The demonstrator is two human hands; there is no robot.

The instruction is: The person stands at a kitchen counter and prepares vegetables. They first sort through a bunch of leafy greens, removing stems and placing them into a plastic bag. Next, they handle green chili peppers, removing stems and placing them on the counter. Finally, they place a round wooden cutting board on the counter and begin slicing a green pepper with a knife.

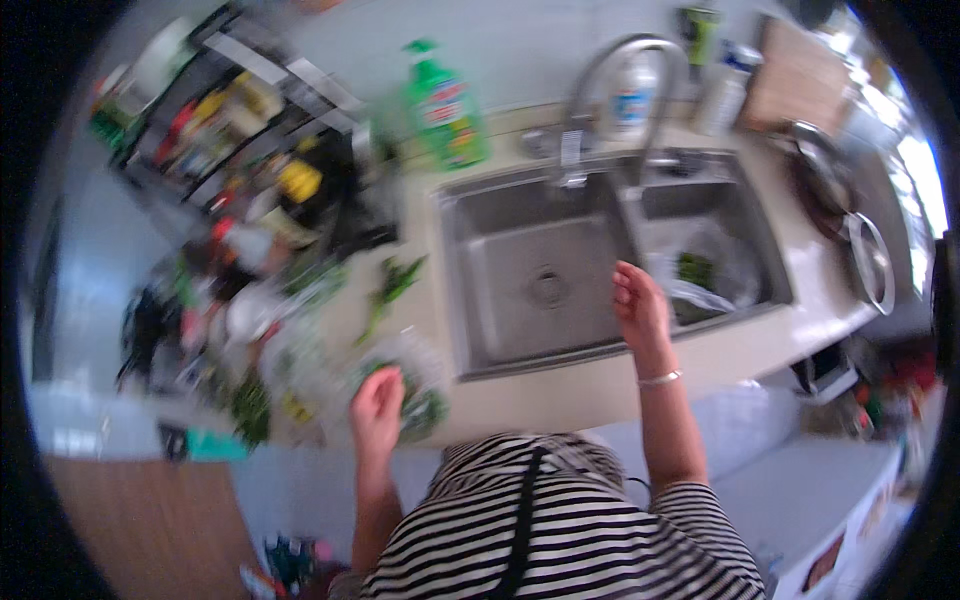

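Observation:
My left hand point(377, 401), its fingers curled, is over the near side of a clear plastic bag of leafy greens point(424, 409) on the counter. Blur hides whether it touches the bag. My right hand point(642, 306), a bracelet on its wrist, hovers near the divider of the steel double sink point(540, 255) with nothing seen in it. The large left basin holds no visible items. In the smaller right basin lies a plastic bag point(724, 281) with green leaves point(694, 270) inside. A loose green sprig point(390, 289) rests on the counter left of the sink.
A curved faucet point(574, 161) rises behind the sink. Green dish soap point(448, 112) and a white pump bottle point(634, 97) stand along the wall. A cutting board point(799, 79) leans at the back right, above a pot lid point(821, 169). Crowded shelves point(225, 127) and bagged vegetables fill the left.

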